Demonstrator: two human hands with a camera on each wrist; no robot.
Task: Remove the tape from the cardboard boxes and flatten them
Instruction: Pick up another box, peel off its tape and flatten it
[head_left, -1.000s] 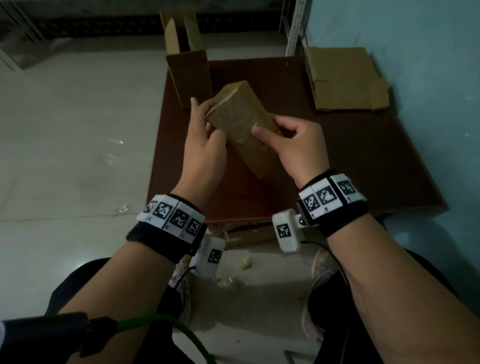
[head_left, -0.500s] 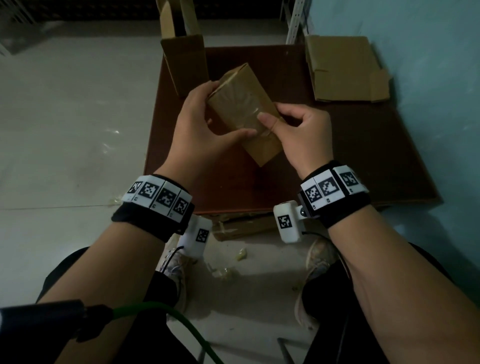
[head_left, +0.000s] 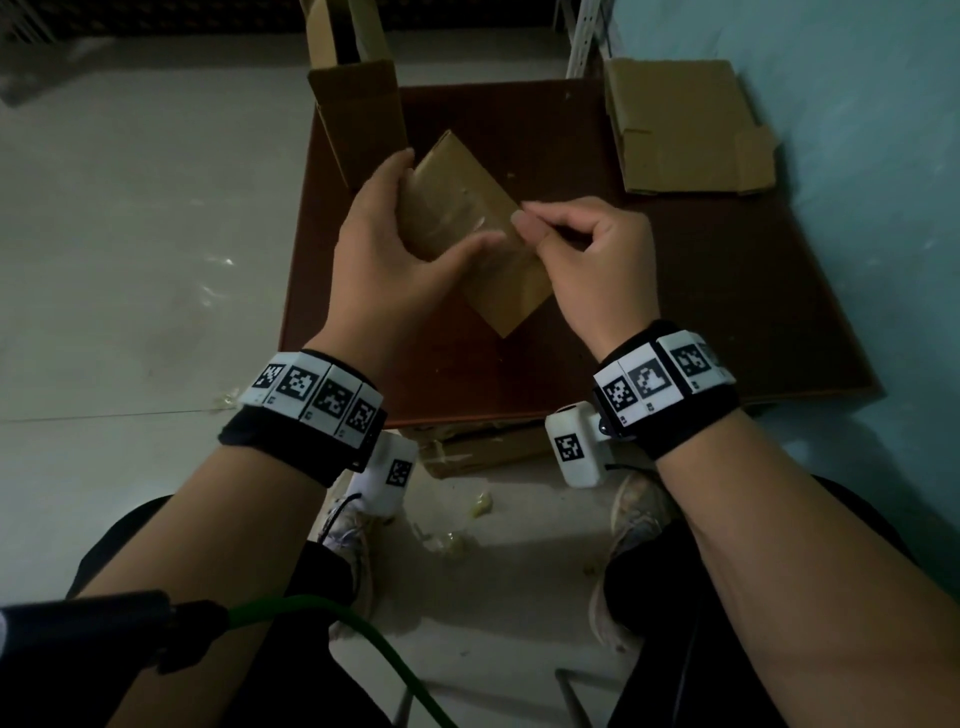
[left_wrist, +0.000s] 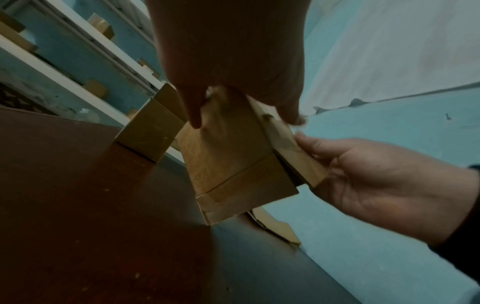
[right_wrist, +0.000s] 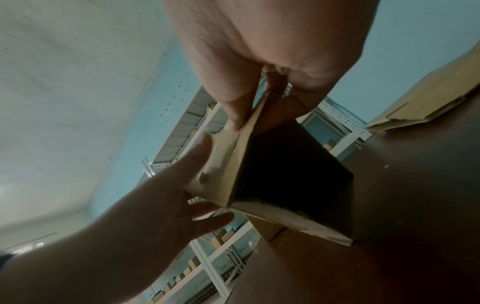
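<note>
Both hands hold a taped box tilted above the table.

The left hand (head_left: 400, 244) wraps the box (head_left: 467, 218), fingers round its far edge and thumb across the taped face. The right hand (head_left: 587, 249) pinches at the box's right edge, thumb and forefinger pressed together; whether tape lies between them cannot be told. An open box (head_left: 358, 119) stands behind, flattened cardboard (head_left: 680, 124) lies far right on the table (head_left: 701, 312).

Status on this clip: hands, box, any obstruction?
Left hand grips taped box above table. Right hand pinches at its tape edge. Open box stands close behind; nothing blocking.
</note>
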